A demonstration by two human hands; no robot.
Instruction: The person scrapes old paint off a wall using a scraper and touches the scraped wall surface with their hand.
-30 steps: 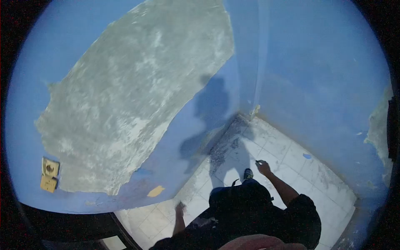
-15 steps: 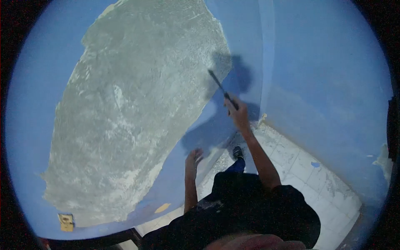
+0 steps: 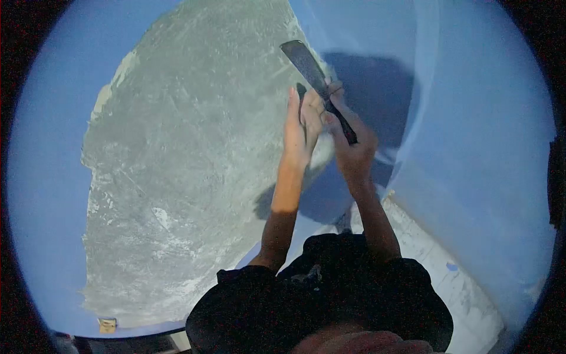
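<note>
My right hand (image 3: pixel 354 138) is wrapped round the dark handle of a flat scraper (image 3: pixel 306 64), whose wide blade points up and to the left. Beside it, my left hand (image 3: pixel 303 124) is raised with its fingers apart, its fingertips close to the scraper's handle; whether they touch is unclear. Behind both hands is a large grey bare patch (image 3: pixel 171 130) with rough, flaking edges on the blue wall (image 3: pixel 53 165).
A yellowish wall box (image 3: pixel 107 325) sits at the patch's lower left. Pale floor tiles (image 3: pixel 448 301) with dust and a small blue flake (image 3: pixel 451 266) lie at the lower right. The wall corner runs down right of my hands.
Both hands have risen in front of the wall and come together. The scraper now shows its broad blade. The view has shifted, and more of the patch's upper part lies ahead.
</note>
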